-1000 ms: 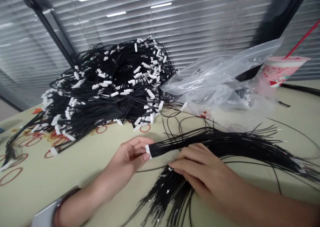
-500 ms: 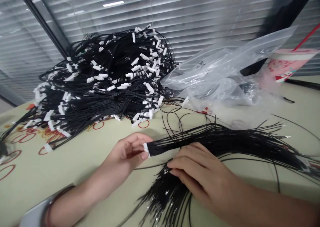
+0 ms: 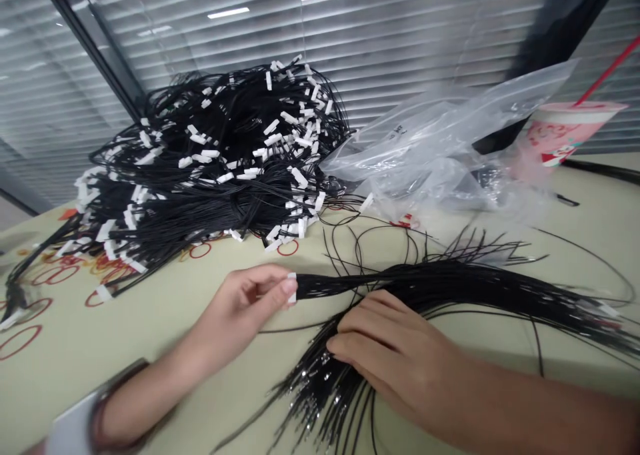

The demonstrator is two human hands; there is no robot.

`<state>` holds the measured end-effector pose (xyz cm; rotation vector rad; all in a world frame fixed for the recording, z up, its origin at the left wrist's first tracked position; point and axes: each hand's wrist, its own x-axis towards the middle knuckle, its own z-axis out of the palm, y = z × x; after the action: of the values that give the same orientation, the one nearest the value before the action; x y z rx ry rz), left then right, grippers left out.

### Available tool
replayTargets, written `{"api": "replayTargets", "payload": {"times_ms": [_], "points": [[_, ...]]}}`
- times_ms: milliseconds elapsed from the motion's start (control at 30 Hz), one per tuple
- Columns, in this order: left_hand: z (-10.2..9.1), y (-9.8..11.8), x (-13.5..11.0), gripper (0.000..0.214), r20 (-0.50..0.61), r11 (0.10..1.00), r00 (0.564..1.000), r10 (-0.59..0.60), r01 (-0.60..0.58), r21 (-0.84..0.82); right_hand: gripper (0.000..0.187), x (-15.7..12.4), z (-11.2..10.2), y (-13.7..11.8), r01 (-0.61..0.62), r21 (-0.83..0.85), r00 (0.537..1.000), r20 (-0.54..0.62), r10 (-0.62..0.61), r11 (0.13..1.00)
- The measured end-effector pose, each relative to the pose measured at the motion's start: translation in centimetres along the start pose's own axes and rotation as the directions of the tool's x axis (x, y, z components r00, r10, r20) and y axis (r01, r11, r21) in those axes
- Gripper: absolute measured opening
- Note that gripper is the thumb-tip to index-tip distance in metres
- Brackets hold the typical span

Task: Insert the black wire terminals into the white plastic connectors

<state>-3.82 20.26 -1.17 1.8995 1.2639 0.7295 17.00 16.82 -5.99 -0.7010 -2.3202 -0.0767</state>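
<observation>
My left hand (image 3: 250, 305) pinches a white plug connector (image 3: 292, 288) between thumb and fingers. Black wires run right from that connector, narrow at the plug, into a long bundle of black wires (image 3: 465, 288) lying across the table. My right hand (image 3: 390, 345) is closed over a second bunch of black wires (image 3: 325, 381), whose bare, shiny metal ends fan out toward the table's near edge. The fingertips of the right hand press near those ends; exactly which wires they grip is partly hidden.
A big heap of black cables with white connectors (image 3: 235, 155) fills the back left. Red rubber bands (image 3: 55, 275) lie left of it. Clear plastic bags (image 3: 425, 155) and a pink cup with a red straw (image 3: 555, 135) stand at the back right, before window blinds (image 3: 390, 35).
My left hand has raised the white connector slightly and turned it, drawing its wires into a narrower, straighter band. My right hand has shifted a little left. The wires' far ends have moved left.
</observation>
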Motion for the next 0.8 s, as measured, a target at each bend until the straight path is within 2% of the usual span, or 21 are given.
{"api": "replayTargets", "payload": {"times_ms": [67, 133, 300, 433, 533, 600, 667, 700, 733, 767, 800], "points": [[0.1, -0.3, 0.4, 0.033, 0.059, 0.977, 0.993, -0.102, 0.111, -0.18, 0.02, 0.0, 0.0, 0.0, 0.028, -0.017, 0.999, 0.017, -0.028, 0.999], [0.1, -0.6, 0.6, 0.034, 0.079, 0.953, 0.989, -0.124, 0.141, -0.27, 0.022, 0.0, 0.0, 0.0, 0.041, -0.028, 0.998, 0.044, -0.039, 0.999], [0.1, -0.8, 0.8, 0.029, 0.07, 0.946, 0.99, -0.121, 0.136, -0.295, 0.024, -0.2, 0.3, 0.2, 0.031, -0.04, 0.998, 0.056, -0.029, 0.999], [0.0, -0.7, 0.7, 0.029, 0.016, 0.998, 1.0, -0.02, 0.021, -0.052, 0.022, -0.1, 0.2, -0.1, 0.044, -0.069, 0.998, 0.053, -0.041, 0.997], [0.1, -0.5, 0.2, 0.025, -0.115, 0.99, 0.992, 0.057, -0.042, 0.131, 0.024, 0.4, -0.4, -0.3, 0.017, -0.145, 0.997, -0.069, -0.028, 0.989], [0.1, 0.0, -0.2, 0.023, -0.191, 0.971, 0.973, 0.129, -0.085, 0.225, 0.042, 1.0, -1.2, 0.0, -0.064, -0.247, 0.981, -0.195, 0.015, 0.967], [0.2, 0.9, -0.4, 0.022, -0.244, 0.945, 0.945, 0.218, -0.142, 0.294, 0.059, 1.9, -2.3, 1.1, -0.199, -0.325, 0.96, -0.255, 0.117, 0.925], [0.2, 1.6, -0.4, 0.023, -0.258, 0.934, 0.932, 0.254, -0.168, 0.314, 0.063, 2.4, -3.0, 1.8, -0.269, -0.322, 0.952, -0.23, 0.201, 0.908], [0.3, 2.4, -0.3, 0.023, -0.28, 0.935, 0.923, 0.263, -0.172, 0.31, 0.061, 2.9, -3.8, 2.6, -0.304, -0.275, 0.951, -0.137, 0.276, 0.912], [0.4, 3.3, -0.1, 0.025, -0.308, 0.948, 0.919, 0.245, -0.161, 0.275, 0.046, 3.4, -4.7, 3.4, -0.32, -0.169, 0.946, 0.006, 0.325, 0.932], [0.7, 4.2, 0.3, 0.027, -0.346, 0.969, 0.917, 0.201, -0.136, 0.204, 0.032, 3.8, -5.6, 4.1, -0.367, -0.026, 0.917, 0.159, 0.366, 0.93]]}}
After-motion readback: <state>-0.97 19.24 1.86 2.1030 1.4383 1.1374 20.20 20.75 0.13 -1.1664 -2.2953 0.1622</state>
